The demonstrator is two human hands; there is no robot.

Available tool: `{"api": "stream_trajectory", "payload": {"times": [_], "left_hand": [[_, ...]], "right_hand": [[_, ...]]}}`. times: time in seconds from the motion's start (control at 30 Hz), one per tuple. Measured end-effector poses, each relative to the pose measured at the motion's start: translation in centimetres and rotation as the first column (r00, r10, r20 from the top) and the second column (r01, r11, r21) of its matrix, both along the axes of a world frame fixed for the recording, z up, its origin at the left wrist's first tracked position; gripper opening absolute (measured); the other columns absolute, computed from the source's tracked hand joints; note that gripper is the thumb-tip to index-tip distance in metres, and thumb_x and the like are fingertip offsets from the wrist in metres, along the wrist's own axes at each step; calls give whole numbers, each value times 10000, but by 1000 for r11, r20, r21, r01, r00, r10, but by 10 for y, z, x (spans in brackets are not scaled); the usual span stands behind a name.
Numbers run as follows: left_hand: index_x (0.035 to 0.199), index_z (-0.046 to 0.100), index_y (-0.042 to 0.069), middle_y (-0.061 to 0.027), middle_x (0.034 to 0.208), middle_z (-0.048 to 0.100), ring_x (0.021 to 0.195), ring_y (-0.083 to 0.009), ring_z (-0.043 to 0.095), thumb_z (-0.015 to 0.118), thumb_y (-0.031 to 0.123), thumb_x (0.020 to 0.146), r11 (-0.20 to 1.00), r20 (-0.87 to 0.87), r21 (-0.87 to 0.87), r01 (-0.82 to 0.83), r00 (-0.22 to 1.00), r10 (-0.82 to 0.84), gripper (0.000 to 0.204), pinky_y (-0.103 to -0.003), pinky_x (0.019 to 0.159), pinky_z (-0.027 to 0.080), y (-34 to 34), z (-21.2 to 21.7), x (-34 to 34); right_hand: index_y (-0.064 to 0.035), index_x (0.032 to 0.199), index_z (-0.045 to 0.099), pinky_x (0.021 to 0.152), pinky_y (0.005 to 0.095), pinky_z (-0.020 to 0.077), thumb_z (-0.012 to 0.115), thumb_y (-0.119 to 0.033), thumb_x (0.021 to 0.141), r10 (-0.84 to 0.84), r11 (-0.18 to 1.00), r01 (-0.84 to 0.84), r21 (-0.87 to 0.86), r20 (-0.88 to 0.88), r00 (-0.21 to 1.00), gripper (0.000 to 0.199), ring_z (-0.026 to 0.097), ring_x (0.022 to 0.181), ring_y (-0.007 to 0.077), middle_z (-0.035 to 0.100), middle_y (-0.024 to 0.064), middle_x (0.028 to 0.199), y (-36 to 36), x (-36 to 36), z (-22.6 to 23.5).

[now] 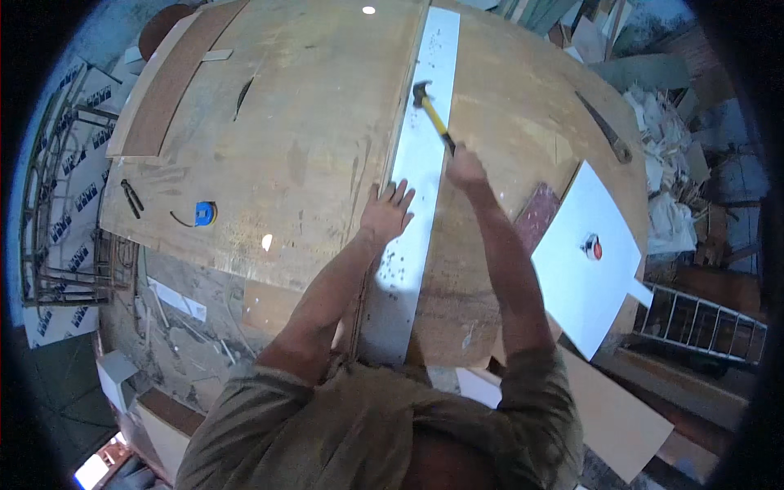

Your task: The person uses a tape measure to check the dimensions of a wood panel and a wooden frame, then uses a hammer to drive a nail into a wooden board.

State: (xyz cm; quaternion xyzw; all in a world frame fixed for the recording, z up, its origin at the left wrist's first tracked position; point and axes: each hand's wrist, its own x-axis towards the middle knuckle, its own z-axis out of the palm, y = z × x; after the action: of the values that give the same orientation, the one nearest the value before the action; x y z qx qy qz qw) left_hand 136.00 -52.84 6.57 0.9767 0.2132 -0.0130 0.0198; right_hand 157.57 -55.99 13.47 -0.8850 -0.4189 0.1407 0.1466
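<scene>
A long white board (418, 180) runs away from me across the wooden worktable (302, 122). My left hand (388, 214) lies on the board's left edge, its fingers spread. In my right hand (465, 167) is a hammer (437, 119) with a yellow and black handle, gripped near the handle's end. The hammer's dark head is over the board, beyond my left hand; whether it touches cannot be made out. Small dark bits (394, 271) are scattered on the board near me, and more lie toward its far end; they are too small to name.
To the left lie a blue tape measure (204, 214), pliers (131, 199) and a brown strip (167, 102). A handsaw (604, 129) rests at the far right. Nearer, a white panel (584, 286) bears a small red-topped object (594, 247). A ladder (698, 325) is at the right.
</scene>
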Motion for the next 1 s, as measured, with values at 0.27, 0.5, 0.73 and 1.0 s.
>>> {"api": "stream_trajectory", "payload": {"times": [0.27, 0.5, 0.73, 1.0], "left_hand": [[1422, 456, 105, -129, 1523, 377, 1374, -292, 372, 450, 382, 961, 994, 124, -95, 45, 992, -33, 539, -587, 1102, 292, -1, -6, -1], [1424, 403, -32, -255, 1419, 466, 1265, -399, 491, 574, 175, 882, 931, 711, -338, 140, 686, 155, 605, -427, 1109, 353, 18, -30, -61], [1503, 183, -65, -318, 1415, 431, 1294, -418, 448, 588, 179, 901, 473, 397, -870, 138, 765, 507, 766, -444, 1110, 318, -86, -14, -160], [1527, 85, -38, -279, 1533, 273, 1395, -387, 335, 545, 211, 910, 623, 299, -782, -9, 871, 389, 809, -485, 1157, 216, -111, -6, -177]], "right_hand": [[-2, 1169, 474, 816, 561, 506, 474, -307, 963, -96, 994, 94, -53, -37, 995, 367, 632, 950, 501, 640, 333, 962, -23, -12, -19], [1, 1179, 473, 788, 548, 503, 547, -237, 933, -107, 985, 143, 92, -322, 941, 350, 633, 928, 486, 651, 287, 977, -131, -125, -40], [-1, 1149, 551, 723, 480, 494, 597, -179, 924, -127, 969, 193, 157, -355, 926, 290, 649, 871, 426, 652, 250, 907, -283, -223, -57], [28, 1001, 571, 574, 383, 458, 590, -200, 941, -152, 820, 367, 438, -452, 879, 237, 598, 626, 250, 614, 186, 720, -286, -259, 8]]}}
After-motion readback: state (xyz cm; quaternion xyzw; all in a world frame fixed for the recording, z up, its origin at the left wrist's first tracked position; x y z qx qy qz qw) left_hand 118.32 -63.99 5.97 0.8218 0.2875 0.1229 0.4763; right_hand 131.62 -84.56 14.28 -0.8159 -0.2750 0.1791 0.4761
